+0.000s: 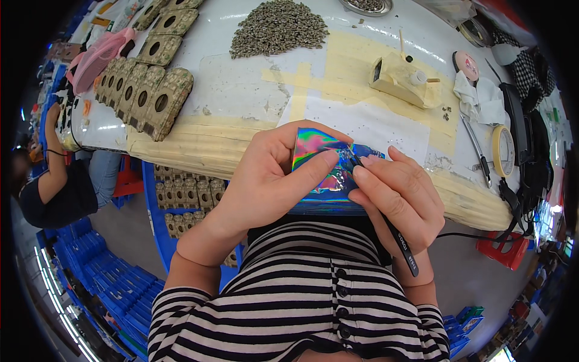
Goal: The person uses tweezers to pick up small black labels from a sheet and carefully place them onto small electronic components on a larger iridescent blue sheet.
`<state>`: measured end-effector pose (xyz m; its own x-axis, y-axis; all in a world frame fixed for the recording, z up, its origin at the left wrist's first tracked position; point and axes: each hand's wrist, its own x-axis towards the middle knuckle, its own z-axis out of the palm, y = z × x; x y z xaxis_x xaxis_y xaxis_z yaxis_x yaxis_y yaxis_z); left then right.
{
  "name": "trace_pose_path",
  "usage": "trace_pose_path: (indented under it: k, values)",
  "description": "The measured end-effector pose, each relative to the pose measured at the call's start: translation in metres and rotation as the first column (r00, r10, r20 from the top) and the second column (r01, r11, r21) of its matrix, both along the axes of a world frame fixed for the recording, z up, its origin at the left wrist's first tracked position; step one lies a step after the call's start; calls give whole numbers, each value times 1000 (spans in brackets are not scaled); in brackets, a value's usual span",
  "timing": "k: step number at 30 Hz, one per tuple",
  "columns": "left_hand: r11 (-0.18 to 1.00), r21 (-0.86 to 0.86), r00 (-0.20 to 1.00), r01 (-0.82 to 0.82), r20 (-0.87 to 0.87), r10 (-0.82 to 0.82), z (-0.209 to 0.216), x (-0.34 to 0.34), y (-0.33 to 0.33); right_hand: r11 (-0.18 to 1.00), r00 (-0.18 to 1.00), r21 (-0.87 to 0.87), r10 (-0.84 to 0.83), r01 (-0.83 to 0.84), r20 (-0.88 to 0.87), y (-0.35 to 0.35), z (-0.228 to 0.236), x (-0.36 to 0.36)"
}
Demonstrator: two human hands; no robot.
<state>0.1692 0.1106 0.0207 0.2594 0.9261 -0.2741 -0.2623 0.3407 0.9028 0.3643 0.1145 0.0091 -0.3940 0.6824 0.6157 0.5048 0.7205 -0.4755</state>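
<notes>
Just over the table's front edge, my left hand (265,175) holds a shiny rainbow-coloured sheet (313,145), its thumb pressed flat on the surface. The sheet is creased, and its lower part is blue. My right hand (404,196) grips black tweezers (399,241), whose tips meet the sheet beside my left thumb. Whether the tips pinch anything is too small to tell. Beneath and behind the hands lies a white paper sheet (362,123) with tiny specks on it.
A heap of small metallic pieces (277,30) lies at the back. Camouflage-patterned cases (145,99) stand in rows at left, near a pink fan (102,60). Rightward are a taped box (398,78) and a tape roll (503,151). A co-worker (57,187) sits far left.
</notes>
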Motion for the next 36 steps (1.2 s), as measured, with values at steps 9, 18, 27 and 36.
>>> trace_pose_path:
  k: [9, 18, 27, 36]
  values:
    - [1000, -15, 1000, 12, -8, -13, 11, -1, 1, 998, 996, -66, -12, 6, -90, -4, 9, 4]
    - [703, 696, 770, 144, -525, 362, -4, -4, -11, 981, 975, -165, 65, -101, -213, -11, 19, 11]
    - [449, 794, 617, 411, -604, 504, -17, -10, -17, 976, 968, -208, 16, -70, -249, -21, 8, 4]
    - [270, 843, 610, 465, -526, 593, -24, -10, -10, 989, 978, -102, 85, -105, -189, -16, 3, 2]
